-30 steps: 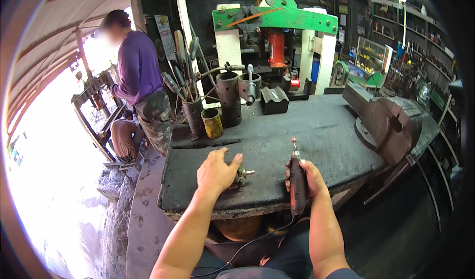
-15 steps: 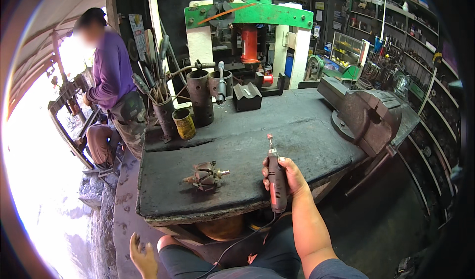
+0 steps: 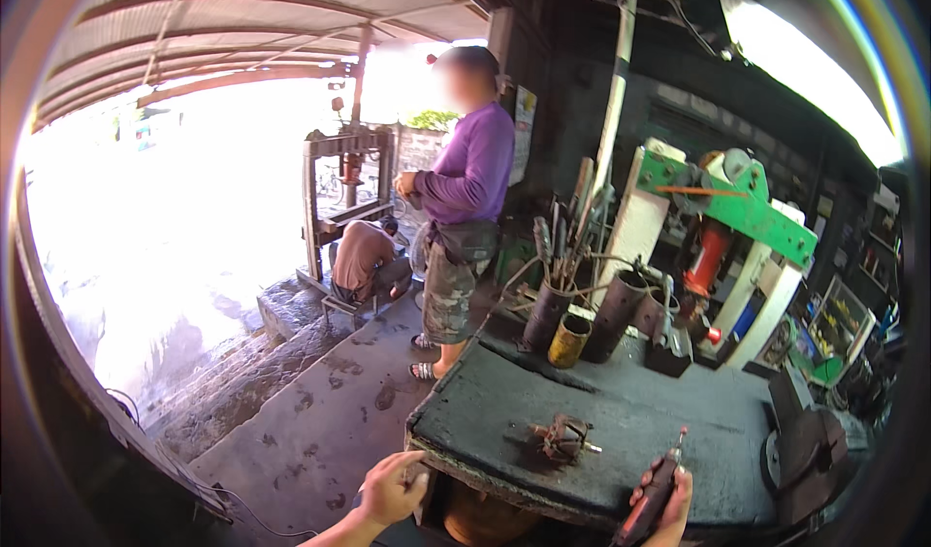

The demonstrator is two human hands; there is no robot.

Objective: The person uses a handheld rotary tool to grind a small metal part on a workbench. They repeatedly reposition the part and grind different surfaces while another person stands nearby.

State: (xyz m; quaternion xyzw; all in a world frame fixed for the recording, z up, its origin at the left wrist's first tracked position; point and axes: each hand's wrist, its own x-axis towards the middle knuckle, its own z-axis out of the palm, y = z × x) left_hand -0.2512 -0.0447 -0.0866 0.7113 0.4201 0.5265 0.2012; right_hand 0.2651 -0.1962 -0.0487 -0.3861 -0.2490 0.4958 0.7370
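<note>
Two hands in view, both mine, at the lower edge. Right hand (image 3: pixel 679 498): closed firmly around a rotary tool (image 3: pixel 650 500), its small reddish grinding bit (image 3: pixel 683 434) pointing up and away from me over the workbench (image 3: pixel 485 402). Left hand (image 3: pixel 393 489): nothing seen in it, fingers loosely bent, thumb and fingertips parted, just beside the near left corner of the bench. Cannot tell whether the fingertips touch the edge.

Claw-pole rotor (image 3: pixel 565 439): lying on its side on the bench near the front edge, between my two hands and beyond them, bright shaft end toward the right. Neither hand touches it.

Writing: a printed sheet (image 3: pixel 525 111) hangs on the wall behind the person in purple (image 3: pixel 475 174); print too small to read. The tool body carries a red patch; any lettering there is not legible at this angle.

Change against half a second ago: view swung to my left, so more of the corrugated roof (image 3: pixel 242 23) and the bright yard shows, and the vise (image 3: pixel 813 455) now sits near the right rim. Left hand was low beside my knee, fingers spread; now raised to the bench corner. One second ago it was over the rotor. Right-hand grip unchanged. Rotor in the same spot on the bench.

Also noted: yellow can (image 3: pixel 569 341) at the back left of the bench; green-beamed press (image 3: pixel 766 219) behind; second person (image 3: pixel 364 256) crouched outside.
</note>
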